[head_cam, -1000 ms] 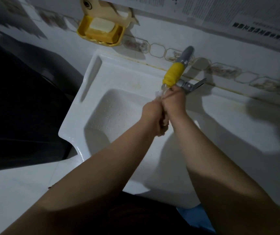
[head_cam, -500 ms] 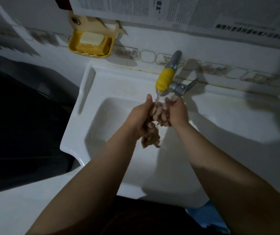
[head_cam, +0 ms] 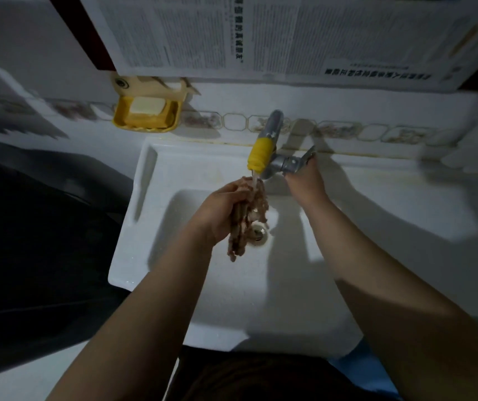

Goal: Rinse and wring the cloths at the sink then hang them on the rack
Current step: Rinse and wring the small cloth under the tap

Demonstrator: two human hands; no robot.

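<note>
- White sink, drain partly hidden behind the cloth.
- Left hand gripping the bunched cloth under the tap, over the basin.
- Right hand at the tap lever; grip unclear.

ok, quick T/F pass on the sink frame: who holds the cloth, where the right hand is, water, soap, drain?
1. The left hand grips the cloth. True.
2. The right hand also holds the cloth. False: it is at the tap lever, apart from the cloth.
3. Water runs from the yellow spout onto the cloth. True.
4. The soap dish is empty. False: a pale bar lies in it.
5. The cloth lies flat in the sink. False: it hangs bunched from the hand, over the drain.
</note>
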